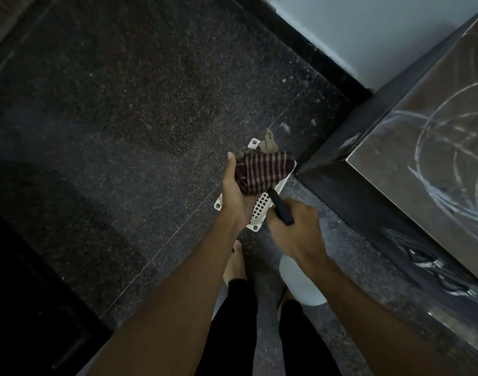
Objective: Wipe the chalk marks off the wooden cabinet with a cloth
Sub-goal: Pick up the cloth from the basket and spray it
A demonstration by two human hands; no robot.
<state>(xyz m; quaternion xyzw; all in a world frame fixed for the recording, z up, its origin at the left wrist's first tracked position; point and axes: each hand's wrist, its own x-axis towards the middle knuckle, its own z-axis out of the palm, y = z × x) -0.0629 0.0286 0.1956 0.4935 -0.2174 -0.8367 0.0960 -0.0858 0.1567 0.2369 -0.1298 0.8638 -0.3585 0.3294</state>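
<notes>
Left grip [233, 196] clamps the striped cloth [265, 169] over a white basket [259, 211], right grip [294, 232] clenches a black handle [281, 208], seemingly readying for the cabinet [395, 169].

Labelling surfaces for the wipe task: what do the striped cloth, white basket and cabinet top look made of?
Looks like: striped cloth, soft woven fabric, matte; it folds and bunches in the left hand. white basket, moulded plastic, smooth; regular grid holes, round corner holes. cabinet top, brown, slightly glossy, likely polished wood or laminate; grain too faint to tell.
</notes>
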